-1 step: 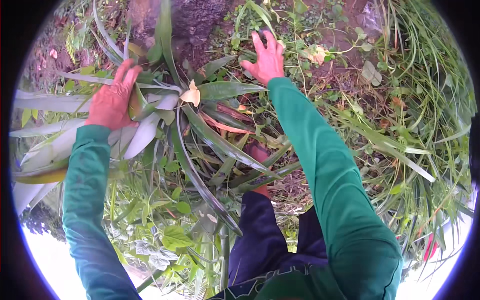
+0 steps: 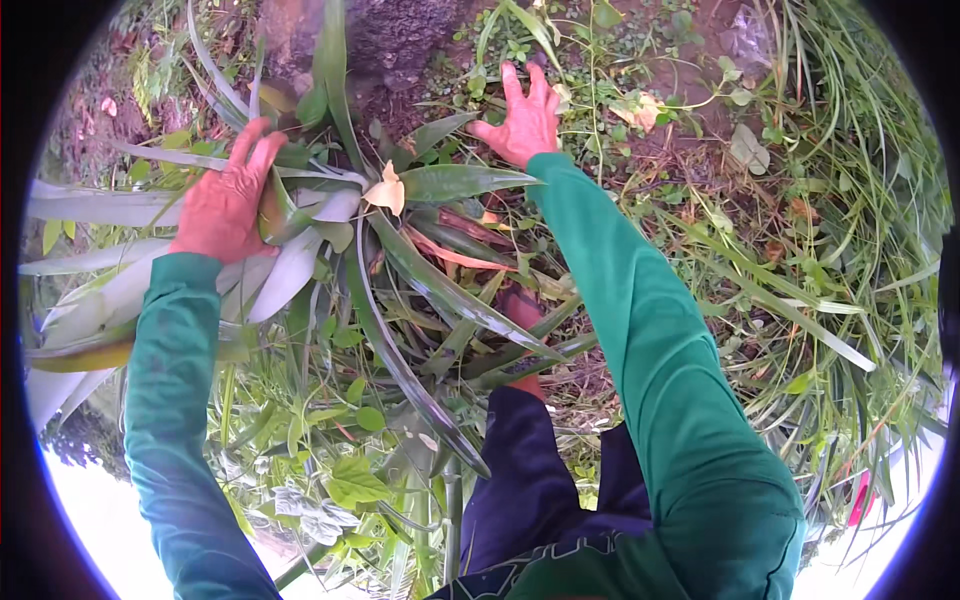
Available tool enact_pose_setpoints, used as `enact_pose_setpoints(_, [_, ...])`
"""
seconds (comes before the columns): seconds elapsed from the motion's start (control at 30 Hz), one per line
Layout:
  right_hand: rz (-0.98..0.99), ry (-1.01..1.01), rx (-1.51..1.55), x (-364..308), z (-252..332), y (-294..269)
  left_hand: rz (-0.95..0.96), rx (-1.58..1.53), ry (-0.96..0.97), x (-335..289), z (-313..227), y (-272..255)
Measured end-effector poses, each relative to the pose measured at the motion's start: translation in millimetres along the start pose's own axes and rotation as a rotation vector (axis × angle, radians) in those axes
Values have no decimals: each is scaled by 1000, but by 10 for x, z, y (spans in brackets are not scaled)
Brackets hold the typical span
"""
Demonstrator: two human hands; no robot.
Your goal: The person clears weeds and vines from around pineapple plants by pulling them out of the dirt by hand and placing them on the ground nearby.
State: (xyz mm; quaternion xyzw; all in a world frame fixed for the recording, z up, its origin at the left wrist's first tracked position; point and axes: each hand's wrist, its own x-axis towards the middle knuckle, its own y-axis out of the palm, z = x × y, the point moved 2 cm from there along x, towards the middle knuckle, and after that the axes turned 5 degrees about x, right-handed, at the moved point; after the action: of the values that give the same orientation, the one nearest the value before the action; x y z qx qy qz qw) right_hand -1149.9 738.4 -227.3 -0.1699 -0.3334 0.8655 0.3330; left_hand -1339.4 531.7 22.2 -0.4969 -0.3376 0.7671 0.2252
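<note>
1. Green long-leaved plant (image 2: 400, 270) lies between both hands, leaves fanning outward.
2. Left hand (image 2: 225, 205): fingers (image 2: 255, 140) together, pressed flat on the pale leaf bases.
3. Right hand (image 2: 522, 120): fingers spread, palm down on weeds beside a leaf tip.
4. Tree trunk (image 2: 400, 35) just beyond the fingers.

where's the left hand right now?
In the head view the left hand is upper left, pressed on the long pale-green leaves of the big plant, just left of a dry yellow leaf.

Dark rock (image 2: 400, 40) at top, reddish soil w/ dry leaves (image 2: 745, 150), long grass (image 2: 860, 250) at right
</note>
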Motion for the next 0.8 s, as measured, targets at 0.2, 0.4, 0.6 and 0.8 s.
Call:
enact_pose_setpoints(0.2, [106, 284, -25, -463, 221, 1443, -64, -63, 57, -30, 87, 74])
enact_pose_setpoints(0.4, [87, 159, 486, -347, 424, 1293, -57, -32, 50, -174, 266, 108])
enact_pose_setpoints(0.6, [129, 81, 555, -284, -4, 444, -90, -64, 80, -57, 189, 123])
enact_pose_setpoints(0.8, [-112, 687, 1312, -1107, -967, -861, -46, -112, 34, -35, 137, 45])
